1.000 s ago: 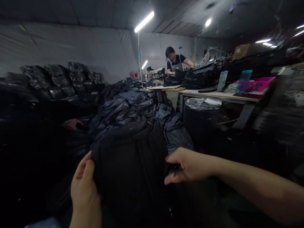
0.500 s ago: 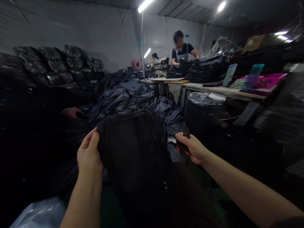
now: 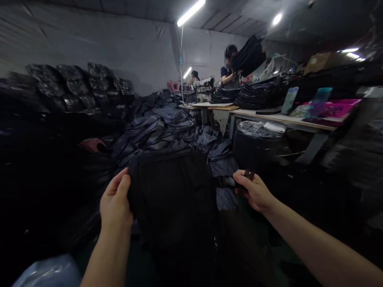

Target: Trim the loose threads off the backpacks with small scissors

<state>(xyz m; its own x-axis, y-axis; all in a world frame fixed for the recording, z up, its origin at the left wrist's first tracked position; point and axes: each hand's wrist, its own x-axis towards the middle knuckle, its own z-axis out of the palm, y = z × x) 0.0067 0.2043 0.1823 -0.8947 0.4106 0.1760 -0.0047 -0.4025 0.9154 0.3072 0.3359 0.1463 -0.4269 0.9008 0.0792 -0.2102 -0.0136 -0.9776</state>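
Observation:
A black backpack hangs upright in front of me, its front panel facing me and small metal zipper parts glinting at the top and lower right. My left hand grips its left edge, thumb in front. To the right of the bag, my right hand is closed, with two short dark brown prongs of something sticking up out of the fist. A dark band with a paler patch lies between this hand and the bag's side; whether the fingers hold it, I cannot tell.
A heap of dark blue-grey bags lies behind. Plastic-wrapped bundles are stacked at left. A co-worker lifts a black piece behind a table holding stacks, bottles and a pink basket. A lined bin stands below.
My right hand has moved a little right, away from the bag, and the white patch beside it has mostly gone. My left hand keeps its grip. The co-worker has raised a black piece.

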